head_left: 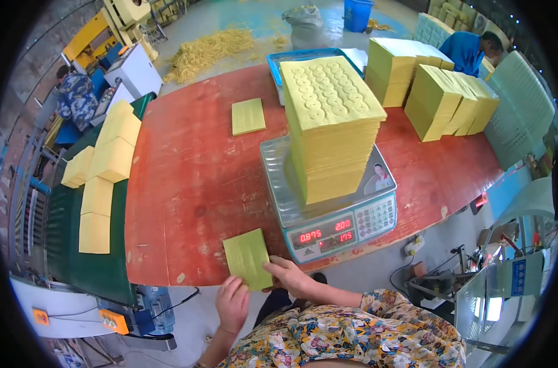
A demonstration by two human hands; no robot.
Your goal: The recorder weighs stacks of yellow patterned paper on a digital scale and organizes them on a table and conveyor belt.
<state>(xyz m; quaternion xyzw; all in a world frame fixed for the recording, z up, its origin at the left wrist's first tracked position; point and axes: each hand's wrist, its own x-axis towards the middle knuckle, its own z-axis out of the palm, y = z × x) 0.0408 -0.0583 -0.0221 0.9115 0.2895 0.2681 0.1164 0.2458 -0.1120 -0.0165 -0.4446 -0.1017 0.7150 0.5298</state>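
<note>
A thin, flat stack of yellow-green paper lies at the near edge of the red table, its lower end reaching past the edge. My right hand holds its right side, thumb on top and the other fingers partly hidden. At the lower left corner, my left hand has its fingers closed on the paper's edge. To the right stands a digital scale with a steel pan and lit red digits. On it rests a tall stack of yellow paper, its top sheet stamped with rows of round coin-like shapes.
A small paper stack lies farther back on the red table. A blue tray and more paper stacks stand behind. Yellow bundles line a green conveyor at left. Two people work farther off.
</note>
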